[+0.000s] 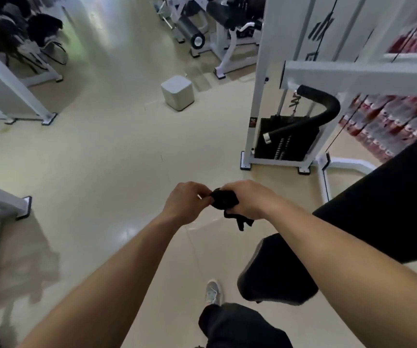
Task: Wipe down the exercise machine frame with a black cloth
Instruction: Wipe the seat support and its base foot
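Note:
A bunched black cloth (225, 200) is held between both hands in front of me, above the floor. My right hand (248, 199) grips the cloth, with loose ends hanging below the fist. My left hand (186, 200) pinches the cloth's left edge with fingertips. The white exercise machine frame (353, 74) stands to the right and ahead, with a horizontal beam, a black curved padded handle (320, 114) and a black weight stack (287, 141). Neither hand touches the frame.
A black padded seat (390, 209) of the machine slants at the right, close to my right forearm. A small white cube (177, 92) sits on the beige floor ahead. Other white machines stand at the left (14, 84) and at the back (217, 38).

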The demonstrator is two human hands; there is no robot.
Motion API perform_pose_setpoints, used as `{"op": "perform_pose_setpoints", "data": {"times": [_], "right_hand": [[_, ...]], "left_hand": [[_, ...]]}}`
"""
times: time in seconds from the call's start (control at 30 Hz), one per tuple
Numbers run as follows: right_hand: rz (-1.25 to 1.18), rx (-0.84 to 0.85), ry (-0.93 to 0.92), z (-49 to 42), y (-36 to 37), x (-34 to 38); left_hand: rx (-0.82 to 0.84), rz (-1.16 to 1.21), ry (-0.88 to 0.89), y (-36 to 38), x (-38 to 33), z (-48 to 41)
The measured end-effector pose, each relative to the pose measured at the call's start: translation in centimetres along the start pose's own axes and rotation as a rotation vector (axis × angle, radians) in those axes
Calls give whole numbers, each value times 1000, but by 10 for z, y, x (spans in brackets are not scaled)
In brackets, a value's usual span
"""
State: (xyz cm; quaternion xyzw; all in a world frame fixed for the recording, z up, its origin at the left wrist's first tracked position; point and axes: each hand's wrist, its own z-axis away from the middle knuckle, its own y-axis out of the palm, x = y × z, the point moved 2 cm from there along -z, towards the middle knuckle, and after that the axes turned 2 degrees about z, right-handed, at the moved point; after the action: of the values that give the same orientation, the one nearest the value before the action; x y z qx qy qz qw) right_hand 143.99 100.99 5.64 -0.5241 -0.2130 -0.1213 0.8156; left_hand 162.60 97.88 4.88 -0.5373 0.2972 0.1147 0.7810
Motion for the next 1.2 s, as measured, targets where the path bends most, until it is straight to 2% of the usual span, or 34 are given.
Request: {"op": "perform_pose_setpoints", "data": {"times": [0.27, 0.5, 0.73, 1.0, 1.2], "right_hand": [[-107, -142, 192, -60, -54, -17], [-271, -271, 454, -68, -58, -41], [-390, -404, 713, -110, -61, -29], [-482, -455, 907, -184, -51, -2], [-565, -523, 1029, -207, -47, -31]], "left_hand": [[119, -65, 205, -40, -24, -130], [314, -155, 452, -23, -52, -205], [503, -288, 721, -29, -56, -284], [719, -352, 862, -45, -38, -363], [841, -425, 962, -14, -59, -405]]}}
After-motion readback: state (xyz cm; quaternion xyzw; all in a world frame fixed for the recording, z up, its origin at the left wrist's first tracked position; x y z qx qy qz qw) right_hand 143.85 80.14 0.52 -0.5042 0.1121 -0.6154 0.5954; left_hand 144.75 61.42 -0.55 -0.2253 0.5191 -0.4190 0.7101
